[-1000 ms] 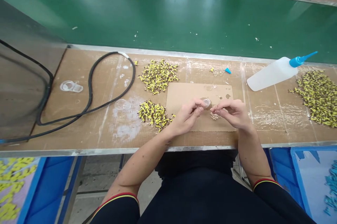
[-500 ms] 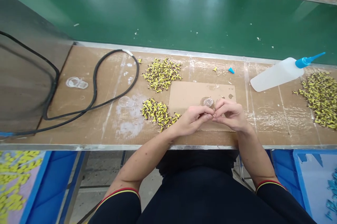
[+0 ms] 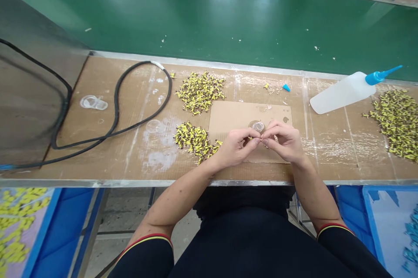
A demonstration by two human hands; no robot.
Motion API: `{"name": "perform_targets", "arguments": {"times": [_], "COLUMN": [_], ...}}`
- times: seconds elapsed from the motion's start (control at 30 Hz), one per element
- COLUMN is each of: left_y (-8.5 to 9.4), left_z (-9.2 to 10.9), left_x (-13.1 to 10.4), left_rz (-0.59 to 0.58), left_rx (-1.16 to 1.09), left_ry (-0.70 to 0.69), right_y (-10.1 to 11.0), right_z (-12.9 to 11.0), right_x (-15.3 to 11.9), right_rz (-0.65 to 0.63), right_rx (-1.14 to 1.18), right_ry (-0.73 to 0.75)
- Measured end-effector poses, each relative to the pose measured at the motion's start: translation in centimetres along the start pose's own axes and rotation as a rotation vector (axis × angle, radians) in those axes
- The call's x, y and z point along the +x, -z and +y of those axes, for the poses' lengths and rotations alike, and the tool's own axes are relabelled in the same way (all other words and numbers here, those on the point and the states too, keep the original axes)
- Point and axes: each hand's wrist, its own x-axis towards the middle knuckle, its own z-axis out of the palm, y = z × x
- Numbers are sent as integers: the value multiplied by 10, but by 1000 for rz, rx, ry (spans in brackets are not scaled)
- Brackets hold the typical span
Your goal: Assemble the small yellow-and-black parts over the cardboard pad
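Note:
My left hand (image 3: pixel 237 145) and my right hand (image 3: pixel 283 139) meet fingertip to fingertip over a flat cardboard sheet (image 3: pixel 228 114). Both are closed in a pinch. A speck of yellow shows at the left fingers, but the small piece between the hands is mostly hidden. Just beyond the fingertips, a small round clear dish (image 3: pixel 257 127) sits on the cardboard. Left of the sheet lie two heaps of small yellow and dark brown pieces, a far heap (image 3: pixel 200 92) and a near heap (image 3: pixel 192 138).
A white squeeze bottle (image 3: pixel 342 93) with a blue nozzle lies at the right, beside a larger heap of yellow pieces (image 3: pixel 396 123). Behind the cardboard are a blue cap (image 3: pixel 286 88) and tiny pale bits (image 3: pixel 272 89). A black cable (image 3: pixel 116 103) loops across the left side.
Both hands have shifted slightly left, still pinched together at the fingertips. The right fingers have straightened a little. Nothing else on the table has visibly moved.

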Motion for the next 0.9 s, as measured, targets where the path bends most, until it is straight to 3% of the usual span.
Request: {"name": "perform_targets", "arguments": {"times": [0.3,0.5,0.6,0.73,0.9], "left_y": [-5,2,9,13,12], "left_z": [-2,-8,-16,-20,-14], "left_x": [1,2,1,1,3], "left_rz": [78,232,328,358,345], "left_rx": [75,4,-40,-64,-44], "left_ry": [-53,103,141,72,-17], "right_y": [0,16,19,16,14], "right_z": [-4,-1,5,12,17], "right_x": [2,5,7,8,8], "right_rz": [-25,68,30,-36,-24], "right_rx": [-101,-316,-407,-456,-475], "right_ry": [-14,-95,-149,-197,-212]}}
